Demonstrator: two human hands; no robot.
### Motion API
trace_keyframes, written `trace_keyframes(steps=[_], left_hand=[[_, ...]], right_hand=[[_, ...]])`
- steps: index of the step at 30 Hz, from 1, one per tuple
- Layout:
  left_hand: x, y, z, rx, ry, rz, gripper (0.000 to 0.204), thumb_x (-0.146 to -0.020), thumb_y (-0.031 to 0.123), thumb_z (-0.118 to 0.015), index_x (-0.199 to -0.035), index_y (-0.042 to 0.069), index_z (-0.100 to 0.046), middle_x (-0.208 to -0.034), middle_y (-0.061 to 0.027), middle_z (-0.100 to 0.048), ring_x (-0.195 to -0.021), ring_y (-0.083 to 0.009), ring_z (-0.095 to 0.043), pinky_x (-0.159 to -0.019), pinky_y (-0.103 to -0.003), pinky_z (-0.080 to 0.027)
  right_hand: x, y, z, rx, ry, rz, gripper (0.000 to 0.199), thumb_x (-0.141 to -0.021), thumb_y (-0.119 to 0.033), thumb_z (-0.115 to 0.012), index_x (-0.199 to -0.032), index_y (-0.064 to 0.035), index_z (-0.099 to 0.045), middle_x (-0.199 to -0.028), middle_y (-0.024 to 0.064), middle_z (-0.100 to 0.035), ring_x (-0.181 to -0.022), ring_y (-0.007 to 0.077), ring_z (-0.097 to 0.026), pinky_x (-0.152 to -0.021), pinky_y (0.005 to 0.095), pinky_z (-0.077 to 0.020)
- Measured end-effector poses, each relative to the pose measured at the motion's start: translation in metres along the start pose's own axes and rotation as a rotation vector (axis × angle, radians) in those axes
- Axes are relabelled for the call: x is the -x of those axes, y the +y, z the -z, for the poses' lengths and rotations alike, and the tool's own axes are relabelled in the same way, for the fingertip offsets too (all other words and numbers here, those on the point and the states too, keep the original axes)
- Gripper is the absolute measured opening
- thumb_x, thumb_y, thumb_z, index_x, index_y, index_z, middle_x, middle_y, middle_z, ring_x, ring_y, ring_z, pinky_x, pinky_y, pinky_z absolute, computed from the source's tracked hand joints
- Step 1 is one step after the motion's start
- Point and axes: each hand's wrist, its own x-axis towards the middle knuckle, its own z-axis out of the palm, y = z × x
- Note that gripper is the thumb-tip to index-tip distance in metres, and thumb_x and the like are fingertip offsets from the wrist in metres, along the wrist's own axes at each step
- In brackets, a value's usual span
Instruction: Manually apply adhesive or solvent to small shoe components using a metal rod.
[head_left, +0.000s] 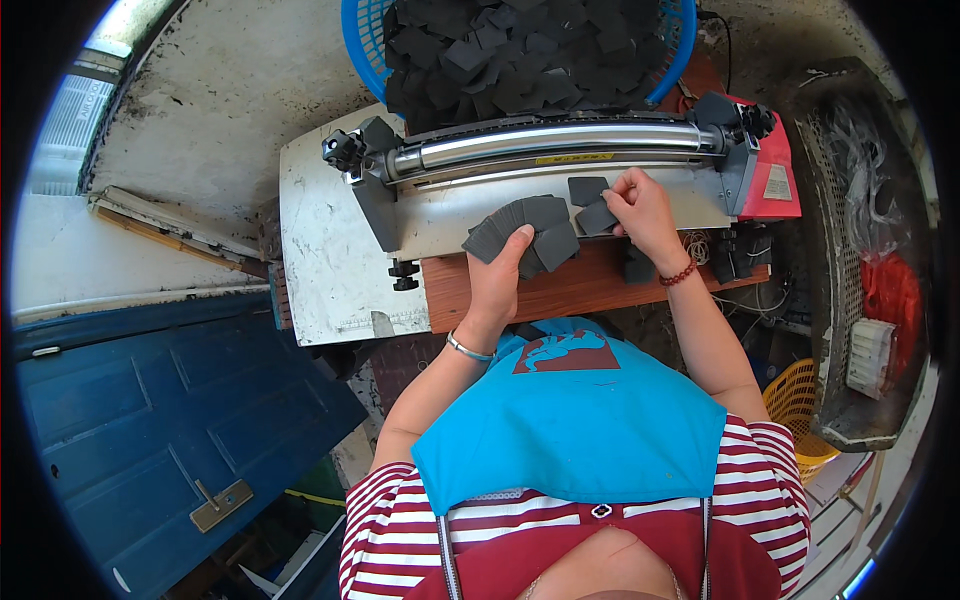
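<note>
- Left hand (497,272) is closed on a fanned stack (527,232) of dark squares, held over the wooden bench (560,290).
- Right hand (640,205) pinches one square (597,217) on the machine bed (450,215); another square (586,189) lies just beyond.
- Roller (550,140) spans behind.
- Blue basket (360,45) of squares stands farthest.

Dark squares (530,232): matt, foam-like, soft-edged; same stuff filled blue plastic basket (356,45) w/ lattice wall. Roller (555,140): polished metal, glossy, bright reflections. Machine bed (320,250): white painted sheet, scuffed, dull. End cover (775,180): red, smooth, semi-gloss. Bench top (590,290): brown wood, worn. Floor (230,90): rough concrete, stained. Apron (570,430): blue cloth, matt. Wrists: metal bangle (468,349), red beads (678,274).
</note>
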Motion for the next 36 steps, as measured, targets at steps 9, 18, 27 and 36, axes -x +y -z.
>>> trace_keyframes(steps=[9,18,27,36], left_hand=[[-0.005,0.000,-0.010,-0.029,-0.008,0.024,0.019,-0.087,0.008,-0.065,-0.104,0.001,-0.061,-0.097,-0.0032,-0.062,-0.087,-0.0112,-0.059,-0.079,-0.027,-0.050],[-0.017,0.003,-0.020,-0.037,-0.013,0.014,0.017,-0.088,0.010,-0.063,-0.103,0.002,-0.061,-0.095,-0.0027,-0.063,-0.085,-0.0101,-0.059,-0.076,-0.027,-0.051],[-0.012,-0.002,-0.028,-0.003,0.009,-0.052,0.015,-0.092,0.012,-0.058,-0.104,0.003,-0.060,-0.098,-0.0023,-0.062,-0.088,-0.0098,-0.057,-0.079,-0.026,-0.048],[-0.005,-0.012,-0.036,-0.029,0.064,-0.217,0.022,-0.092,0.011,-0.060,-0.111,0.001,-0.058,-0.101,-0.0034,-0.061,-0.091,-0.0108,-0.056,-0.083,-0.026,-0.046]], right_hand=[[-0.019,-0.015,-0.020,-0.097,0.113,-0.025,0.025,-0.087,-0.013,-0.068,-0.075,-0.0054,-0.048,-0.066,0.0014,-0.057,-0.052,0.0086,-0.061,-0.038,0.0215,-0.0414],[0.019,-0.005,-0.012,0.045,-0.164,0.196,0.018,-0.089,-0.019,-0.068,-0.088,-0.0035,-0.060,-0.073,-0.0007,-0.062,-0.057,0.0022,-0.053,-0.047,0.0150,-0.0394],[0.027,-0.007,-0.013,-0.188,-0.233,-0.057,0.023,-0.089,-0.024,-0.068,-0.086,-0.0009,-0.065,-0.069,0.0018,-0.064,-0.047,0.0028,-0.051,-0.042,0.0163,-0.0375],[0.028,-0.006,-0.010,-0.291,-0.402,-0.310,0.029,-0.091,-0.031,-0.065,-0.082,-0.0039,-0.065,-0.067,0.0050,-0.066,-0.042,0.0043,-0.052,-0.035,0.0166,-0.0337]])
